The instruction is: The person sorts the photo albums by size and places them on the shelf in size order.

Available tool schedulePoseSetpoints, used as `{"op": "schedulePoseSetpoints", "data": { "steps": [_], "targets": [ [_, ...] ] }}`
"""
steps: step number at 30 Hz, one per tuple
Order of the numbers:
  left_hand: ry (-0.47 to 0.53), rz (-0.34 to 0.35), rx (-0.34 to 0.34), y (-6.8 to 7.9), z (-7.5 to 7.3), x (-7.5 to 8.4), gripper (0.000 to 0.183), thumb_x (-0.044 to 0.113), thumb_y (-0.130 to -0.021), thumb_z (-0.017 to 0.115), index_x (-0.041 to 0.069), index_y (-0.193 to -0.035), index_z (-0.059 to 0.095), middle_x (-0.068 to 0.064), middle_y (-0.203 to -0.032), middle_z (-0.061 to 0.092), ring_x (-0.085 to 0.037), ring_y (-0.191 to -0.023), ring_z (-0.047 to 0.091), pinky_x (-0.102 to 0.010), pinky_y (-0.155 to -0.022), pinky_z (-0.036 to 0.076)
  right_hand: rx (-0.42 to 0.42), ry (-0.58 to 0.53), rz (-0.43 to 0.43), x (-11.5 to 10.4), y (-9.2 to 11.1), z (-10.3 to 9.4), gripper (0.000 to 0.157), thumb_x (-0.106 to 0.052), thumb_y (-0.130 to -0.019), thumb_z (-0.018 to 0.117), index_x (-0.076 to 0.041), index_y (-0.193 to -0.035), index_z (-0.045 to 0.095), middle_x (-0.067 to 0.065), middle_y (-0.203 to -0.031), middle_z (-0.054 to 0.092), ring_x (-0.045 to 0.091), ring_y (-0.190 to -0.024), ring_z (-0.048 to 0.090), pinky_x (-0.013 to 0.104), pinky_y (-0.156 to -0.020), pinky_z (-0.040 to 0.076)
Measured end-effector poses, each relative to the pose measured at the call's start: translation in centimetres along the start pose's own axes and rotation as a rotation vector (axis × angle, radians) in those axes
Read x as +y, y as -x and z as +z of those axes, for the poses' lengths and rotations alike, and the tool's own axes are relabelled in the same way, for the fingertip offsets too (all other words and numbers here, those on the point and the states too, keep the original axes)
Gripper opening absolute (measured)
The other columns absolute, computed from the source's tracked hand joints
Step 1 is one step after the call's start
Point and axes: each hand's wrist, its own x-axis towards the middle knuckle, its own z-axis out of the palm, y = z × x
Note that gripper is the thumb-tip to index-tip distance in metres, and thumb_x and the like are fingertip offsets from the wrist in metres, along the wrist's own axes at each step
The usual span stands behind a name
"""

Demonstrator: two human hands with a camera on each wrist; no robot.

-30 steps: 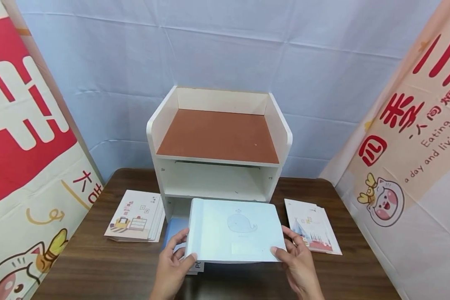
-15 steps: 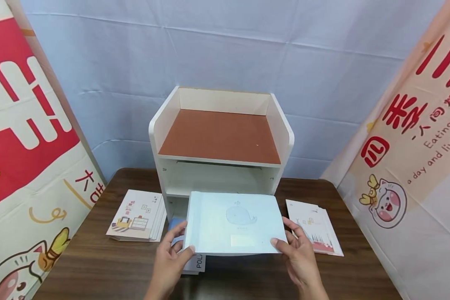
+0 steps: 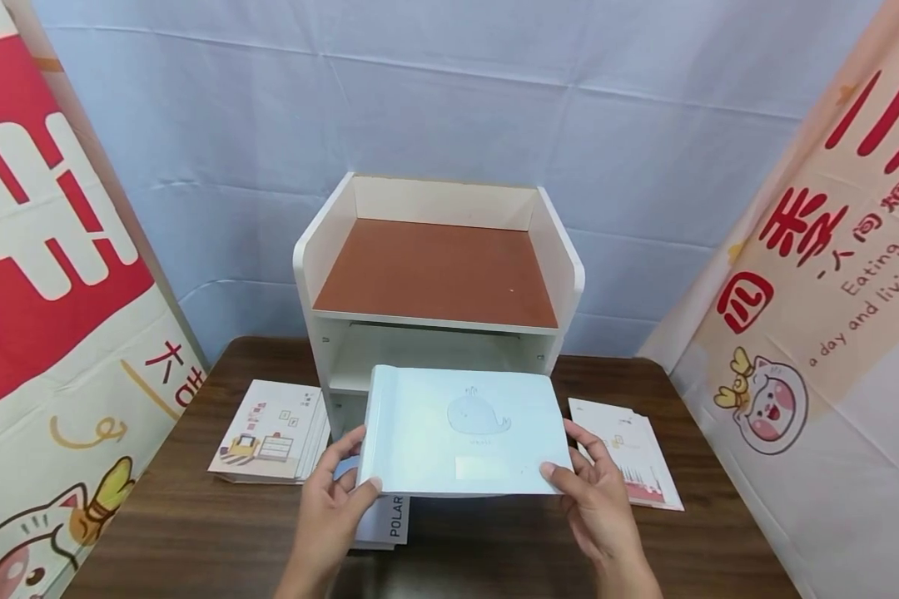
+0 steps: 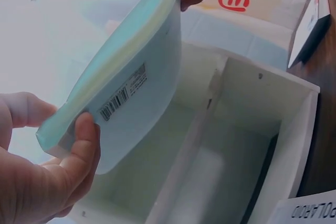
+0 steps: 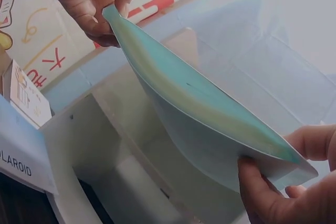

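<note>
A pale blue landscape-format book (image 3: 419, 433) with a whale drawing on its cover is held up in front of the white shelf unit. My left hand (image 3: 325, 507) pinches its spine end, thumb on top and fingers beneath. On the opposite end, my right hand (image 3: 599, 507) grips the near right corner the same way. In the left wrist view a barcode (image 4: 123, 92) shows on its underside. The lower cover sags away from the upper one between the hands, as the right wrist view also shows. Below the book, a white item printed POLAROID (image 3: 385, 524) is partly covered.
The white shelf unit (image 3: 573, 274) has a brown top board (image 3: 434, 270) and compartments beneath, the lower one largely hidden by the book. A stack of white illustrated booklets (image 3: 270, 433) lies left of it, with more booklets (image 3: 629, 449) at right. Printed cloths hang at both sides.
Both hands have raised the book and shifted it slightly left, so it covers more of the shelf's middle compartment. More of the POLAROID lettering shows below it.
</note>
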Motion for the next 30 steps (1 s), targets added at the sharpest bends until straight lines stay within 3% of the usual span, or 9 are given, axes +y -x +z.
{"op": "schedulePoseSetpoints", "data": {
  "steps": [9,17,30],
  "targets": [
    [0.016,-0.005,-0.018,-0.6,-0.2,1.1,0.06,-0.023,-0.08,0.045,-0.003,-0.136,0.035,-0.022,-0.128,0.03,-0.029,-0.11,0.052,-0.038,-0.084,0.047,-0.047,-0.023,-0.051,-1.0,-0.2,0.7,0.062,0.02,-0.078,0.056,-0.001,-0.13,0.031,0.011,-0.105,0.059,0.018,-0.086,0.063,0.028,-0.066,0.054],
    [0.015,-0.015,-0.01,-0.3,0.1,2.4,0.058,-0.021,-0.082,0.045,-0.003,-0.136,0.035,-0.021,-0.131,0.03,-0.029,-0.111,0.052,-0.037,-0.084,0.047,-0.048,-0.012,-0.078,-1.8,0.2,1.3,0.064,0.021,-0.077,0.056,-0.001,-0.131,0.031,0.012,-0.105,0.058,0.018,-0.087,0.063,0.028,-0.066,0.054],
    [0.023,0.068,-0.053,-0.5,0.4,4.3,0.057,-0.021,-0.082,0.043,-0.005,-0.135,0.034,-0.022,-0.128,0.029,-0.03,-0.11,0.052,-0.038,-0.081,0.049,-0.035,0.004,-0.08,-3.2,0.4,2.1,0.063,0.019,-0.077,0.057,-0.001,-0.131,0.033,0.008,-0.102,0.06,0.015,-0.079,0.063,0.02,-0.056,0.05]
  ]
}}
